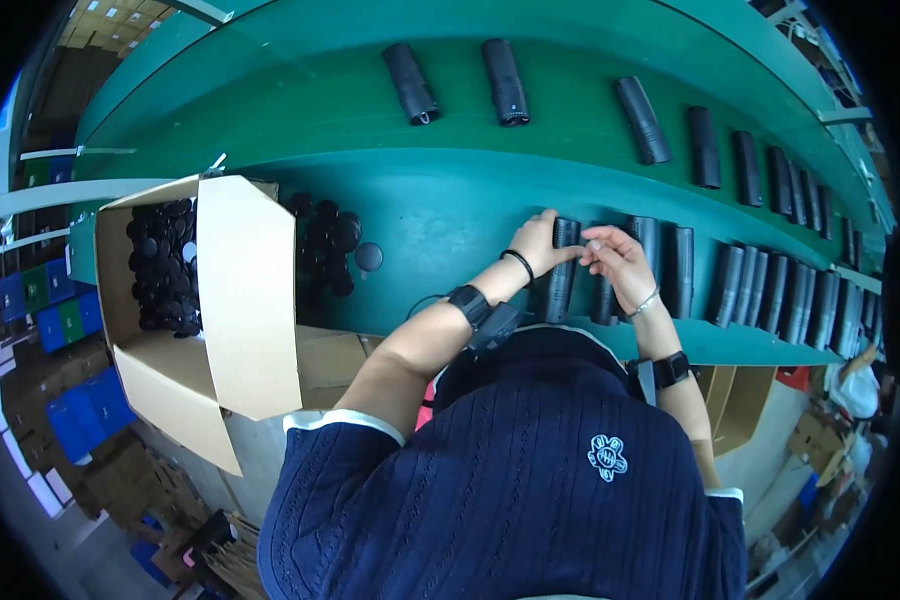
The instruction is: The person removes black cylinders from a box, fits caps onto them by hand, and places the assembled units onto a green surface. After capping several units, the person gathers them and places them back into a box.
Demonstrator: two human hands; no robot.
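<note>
My left hand (539, 246) is closed around the upper part of a black ribbed tube (558, 290), its thumb across the front. The tube lies on the green work surface close to my body. Just to its right, my right hand (623, 268) is pinched, with thumb and fingertips together by the tube's upper end. Whatever sits between those fingertips is too small to make out. Another black tube (604, 300) lies partly under my right hand, and a further tube (682, 272) is to the right of it.
Several black tubes (798, 300) are lined up at the right. A farther green belt carries more tubes (505, 84). At left, an open cardboard box (250, 300) holds many black round caps (166, 262); loose caps (344, 236) lie beside it.
</note>
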